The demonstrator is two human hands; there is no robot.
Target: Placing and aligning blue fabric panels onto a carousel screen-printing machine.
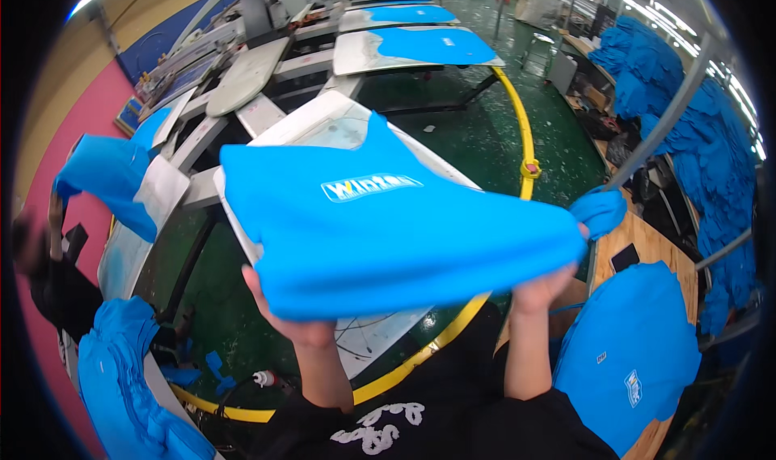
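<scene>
A bright blue fabric panel (380, 234) with a white, black and yellow print is stretched between my two hands, its near edge sagging in a soft fold. My left hand (295, 310) grips the near left edge from beneath, the fingers hidden under the cloth. At the right end, my right hand (550, 289) pinches the panel's narrower part; it is slightly blurred. Behind and below the cloth lies a white printing platen (311, 128), partly covered by it. To my right, a stack of blue printed panels (630, 339) rests on a wooden table (638, 234).
A yellow rail (517, 120) curves round the platens. Another platen carries a blue panel (436, 45) farther off. At left a co-worker (61, 290) lifts a blue panel (105, 173). Blue cloth (125, 379) hangs at lower left; a large blue heap (687, 128) is at right, behind a metal post (671, 108).
</scene>
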